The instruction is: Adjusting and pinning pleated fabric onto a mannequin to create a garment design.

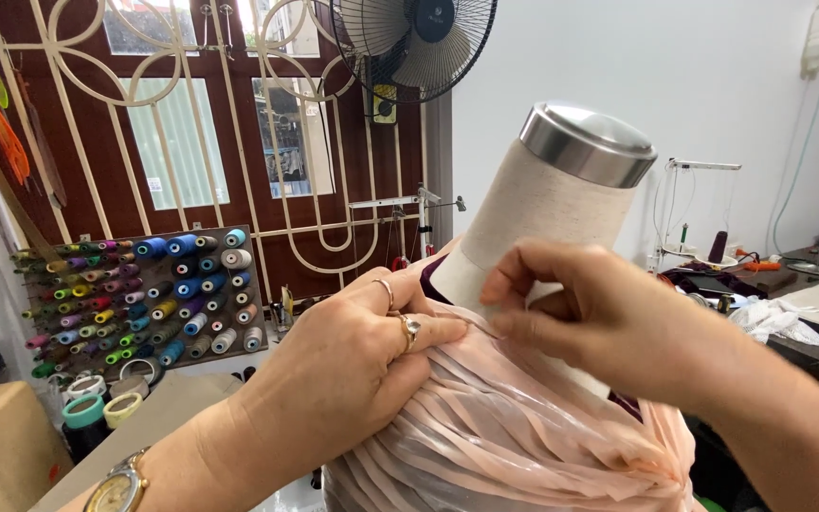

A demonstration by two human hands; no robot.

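A dress form (552,204) with a linen-covered neck and a metal cap stands in front of me. Pale pink pleated fabric (495,427) is draped over its shoulders and chest. My left hand (353,360), with two rings and a wristwatch, presses flat on the folds at the base of the neck. My right hand (599,308) pinches the fabric's edge between thumb and forefinger next to the left fingertips. A thin pin may lie between the fingers; it is too small to be sure.
A rack of several coloured thread spools (139,294) hangs at the left. Tape rolls (101,403) sit below it. A black fan (414,43) hangs above, before a barred brown door (191,142). A cluttered sewing table (789,303) stands at the right.
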